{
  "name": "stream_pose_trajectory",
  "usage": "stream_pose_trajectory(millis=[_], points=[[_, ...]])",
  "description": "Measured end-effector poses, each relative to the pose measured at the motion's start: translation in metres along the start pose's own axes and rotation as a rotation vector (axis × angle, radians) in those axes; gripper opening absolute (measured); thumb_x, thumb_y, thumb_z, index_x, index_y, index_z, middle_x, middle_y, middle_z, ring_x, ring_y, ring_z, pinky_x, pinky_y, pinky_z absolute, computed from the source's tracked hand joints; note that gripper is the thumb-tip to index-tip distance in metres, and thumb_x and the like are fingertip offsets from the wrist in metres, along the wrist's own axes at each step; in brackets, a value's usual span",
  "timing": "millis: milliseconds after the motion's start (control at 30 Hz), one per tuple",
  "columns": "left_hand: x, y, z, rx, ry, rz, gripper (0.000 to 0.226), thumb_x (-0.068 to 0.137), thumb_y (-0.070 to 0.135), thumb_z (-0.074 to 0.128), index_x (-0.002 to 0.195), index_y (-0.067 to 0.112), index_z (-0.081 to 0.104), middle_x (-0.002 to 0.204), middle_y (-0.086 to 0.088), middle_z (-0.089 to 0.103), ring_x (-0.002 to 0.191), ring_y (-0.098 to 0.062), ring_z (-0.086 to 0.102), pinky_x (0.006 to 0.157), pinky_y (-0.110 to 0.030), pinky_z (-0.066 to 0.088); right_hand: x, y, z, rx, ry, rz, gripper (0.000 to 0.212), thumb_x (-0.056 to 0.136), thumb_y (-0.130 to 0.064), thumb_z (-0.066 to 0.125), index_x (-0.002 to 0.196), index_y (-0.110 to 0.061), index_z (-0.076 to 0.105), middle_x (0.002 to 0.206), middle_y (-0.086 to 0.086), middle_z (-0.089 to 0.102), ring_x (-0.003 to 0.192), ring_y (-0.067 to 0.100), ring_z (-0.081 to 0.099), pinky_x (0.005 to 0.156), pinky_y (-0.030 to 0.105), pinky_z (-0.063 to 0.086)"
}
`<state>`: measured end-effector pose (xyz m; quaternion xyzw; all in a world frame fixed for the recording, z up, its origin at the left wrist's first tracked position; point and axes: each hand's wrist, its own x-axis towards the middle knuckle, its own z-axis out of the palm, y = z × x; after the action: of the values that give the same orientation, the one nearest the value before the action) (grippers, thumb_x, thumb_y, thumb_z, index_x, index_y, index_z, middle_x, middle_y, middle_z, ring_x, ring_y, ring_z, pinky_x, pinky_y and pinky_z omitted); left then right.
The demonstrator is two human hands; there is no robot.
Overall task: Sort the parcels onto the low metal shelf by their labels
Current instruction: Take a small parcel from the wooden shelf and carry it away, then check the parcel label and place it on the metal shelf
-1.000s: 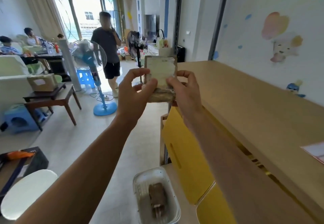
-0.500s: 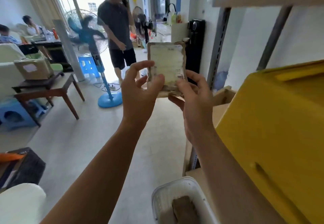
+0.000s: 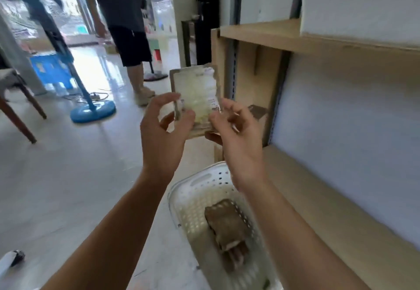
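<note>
You pinched parcel (image 3: 197, 98) with left hand (image 3: 162, 135) and right hand (image 3: 236, 135), raised beside shelf (image 3: 318, 42) | white basket (image 3: 200, 185) below held 1 brown parcel (image 3: 227, 228) | bystander (image 3: 127, 28), blue fan (image 3: 91, 110) on pale floor (image 3: 68, 176)

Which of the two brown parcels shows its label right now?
The flat brown parcel with the pale label, held up between the left hand and right hand. The other brown parcel lies in the white perforated basket, no label showing.
</note>
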<state>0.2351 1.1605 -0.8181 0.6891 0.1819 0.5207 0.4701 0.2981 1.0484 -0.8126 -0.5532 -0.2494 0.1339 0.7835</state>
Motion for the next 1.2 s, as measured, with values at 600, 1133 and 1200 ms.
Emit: stream_pose_trajectory(millis=[600,1133,1200], points=[[-0.273,0.133,0.179,-0.413,-0.921,-0.087,0.035,0.088,0.024,0.078,0.120,0.023,0.064,0.127,-0.007,0.067,0.109,-0.020,0.070,0.088,-0.030,0.059,-0.257,-0.102,-0.278,-0.181,0.772,-0.087,0.017,0.096,-0.008,0.067,0.109,-0.019,0.062,0.111,0.013,0.075,0.102,0.032,0.076,0.080,0.035,0.064],[-0.339,0.140,0.246,-0.853,-1.191,-0.742,0.062,0.093,0.048,0.060,0.140,0.007,0.060,0.130,-0.014,0.072,0.119,-0.030,0.069,0.096,-0.043,0.057,-0.272,-0.120,-0.356,-0.410,0.661,-0.082,0.015,0.104,-0.015,0.055,0.108,-0.017,0.068,0.089,0.001,0.067,0.076,0.010,0.063,0.066,0.023,0.050],[-0.341,0.139,0.248,-0.821,-1.239,-0.659,0.050,0.090,0.042,0.067,0.127,0.010,0.070,0.125,-0.017,0.075,0.117,-0.034,0.072,0.101,-0.051,0.056,-0.274,-0.115,-0.356,-0.582,0.719,-0.044,0.022,0.098,-0.013,0.066,0.117,-0.024,0.064,0.093,-0.008,0.065,0.080,0.005,0.062,0.070,0.022,0.051]])
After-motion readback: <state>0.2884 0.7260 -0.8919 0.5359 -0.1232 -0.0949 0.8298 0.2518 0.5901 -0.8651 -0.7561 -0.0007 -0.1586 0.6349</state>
